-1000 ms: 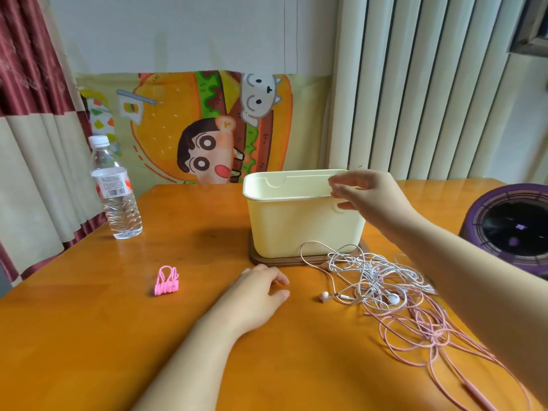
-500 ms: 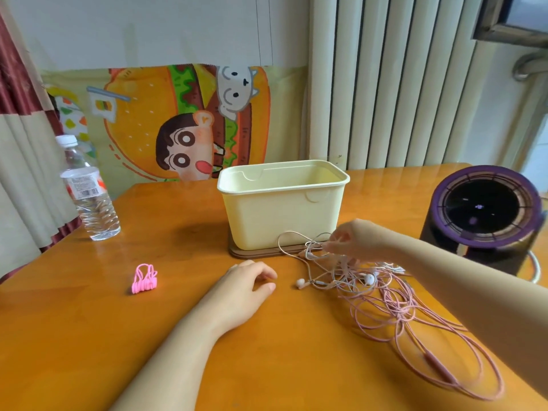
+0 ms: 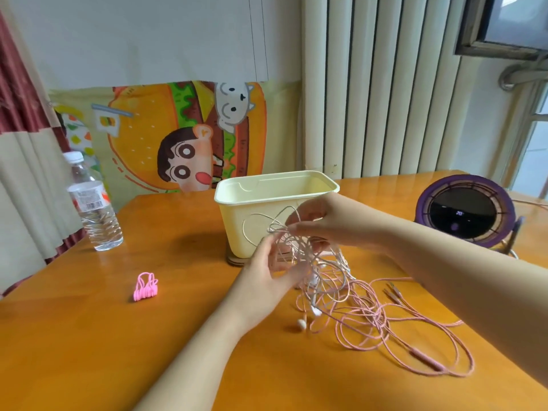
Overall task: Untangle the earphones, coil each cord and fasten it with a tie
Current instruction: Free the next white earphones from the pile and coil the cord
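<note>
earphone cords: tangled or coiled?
Tangled. White and pink cords cross in one heap, its top pinched up by the right hand, the left hand touching it, the rest sprawled on the table.

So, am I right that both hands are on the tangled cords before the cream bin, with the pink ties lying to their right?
Not quite: the head view shows the pink ties lying to the left of the tangled cords; the rest is right.

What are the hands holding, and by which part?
The tangled earphone cords. The right hand pinches the upper white loops, raised above the table; the left hand grips the bundle just below. The rest trails on the table.
</note>
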A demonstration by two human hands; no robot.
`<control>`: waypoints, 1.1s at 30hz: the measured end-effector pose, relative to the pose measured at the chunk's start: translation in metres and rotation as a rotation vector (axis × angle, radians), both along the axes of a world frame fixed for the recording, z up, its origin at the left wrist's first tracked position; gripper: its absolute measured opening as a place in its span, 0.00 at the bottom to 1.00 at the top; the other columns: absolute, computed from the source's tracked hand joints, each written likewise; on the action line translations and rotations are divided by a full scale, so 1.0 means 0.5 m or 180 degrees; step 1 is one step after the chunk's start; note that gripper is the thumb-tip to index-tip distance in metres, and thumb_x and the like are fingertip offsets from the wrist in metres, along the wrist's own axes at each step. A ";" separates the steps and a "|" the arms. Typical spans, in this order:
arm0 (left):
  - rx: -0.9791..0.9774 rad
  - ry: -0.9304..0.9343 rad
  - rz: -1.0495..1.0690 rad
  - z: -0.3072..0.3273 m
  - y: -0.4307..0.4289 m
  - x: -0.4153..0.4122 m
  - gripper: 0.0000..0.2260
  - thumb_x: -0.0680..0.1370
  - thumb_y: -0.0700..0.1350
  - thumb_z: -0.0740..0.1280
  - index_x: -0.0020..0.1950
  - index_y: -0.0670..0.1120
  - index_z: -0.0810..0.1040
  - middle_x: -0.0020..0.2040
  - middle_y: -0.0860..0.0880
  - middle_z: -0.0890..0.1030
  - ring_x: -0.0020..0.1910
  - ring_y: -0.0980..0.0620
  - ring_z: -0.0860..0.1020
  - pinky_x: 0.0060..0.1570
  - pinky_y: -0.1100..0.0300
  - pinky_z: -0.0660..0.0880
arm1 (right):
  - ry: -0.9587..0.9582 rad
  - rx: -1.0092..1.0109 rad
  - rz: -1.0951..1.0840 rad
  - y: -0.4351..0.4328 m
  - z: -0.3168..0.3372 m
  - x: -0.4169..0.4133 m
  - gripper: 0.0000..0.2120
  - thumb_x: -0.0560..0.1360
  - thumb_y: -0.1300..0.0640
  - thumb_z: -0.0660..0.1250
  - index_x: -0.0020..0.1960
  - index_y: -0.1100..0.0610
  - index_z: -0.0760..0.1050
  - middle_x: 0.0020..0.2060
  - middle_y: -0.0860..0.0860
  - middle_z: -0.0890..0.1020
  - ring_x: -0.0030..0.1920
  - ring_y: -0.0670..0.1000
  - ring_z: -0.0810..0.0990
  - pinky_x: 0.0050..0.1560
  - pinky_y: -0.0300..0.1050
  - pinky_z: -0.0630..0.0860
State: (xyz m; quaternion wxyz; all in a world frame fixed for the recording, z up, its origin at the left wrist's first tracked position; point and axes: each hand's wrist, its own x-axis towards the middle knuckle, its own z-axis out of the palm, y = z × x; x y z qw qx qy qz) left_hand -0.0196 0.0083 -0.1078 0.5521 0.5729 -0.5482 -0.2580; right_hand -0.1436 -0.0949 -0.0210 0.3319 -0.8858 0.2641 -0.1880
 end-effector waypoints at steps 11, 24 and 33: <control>0.0585 -0.0013 0.0895 0.027 0.030 0.014 0.10 0.80 0.39 0.62 0.48 0.53 0.78 0.43 0.54 0.81 0.38 0.58 0.75 0.35 0.67 0.70 | 0.0743 -0.0762 -0.0002 -0.014 -0.026 -0.059 0.26 0.73 0.65 0.67 0.68 0.49 0.70 0.67 0.49 0.73 0.53 0.47 0.80 0.54 0.40 0.76; 0.1108 -0.1135 0.1308 0.040 0.084 0.033 0.13 0.79 0.43 0.64 0.63 0.51 0.75 0.63 0.51 0.72 0.59 0.55 0.71 0.56 0.65 0.63 | 0.0250 -0.0335 -0.0503 -0.010 -0.054 -0.095 0.04 0.76 0.59 0.67 0.47 0.59 0.80 0.36 0.50 0.85 0.33 0.50 0.83 0.38 0.42 0.82; 0.0842 -0.1554 0.0450 0.111 0.072 -0.078 0.15 0.76 0.56 0.66 0.59 0.51 0.78 0.55 0.55 0.80 0.50 0.58 0.78 0.44 0.68 0.73 | -0.0921 0.0704 -0.0178 0.063 0.029 -0.065 0.05 0.76 0.60 0.67 0.45 0.61 0.78 0.36 0.53 0.84 0.30 0.46 0.80 0.32 0.36 0.76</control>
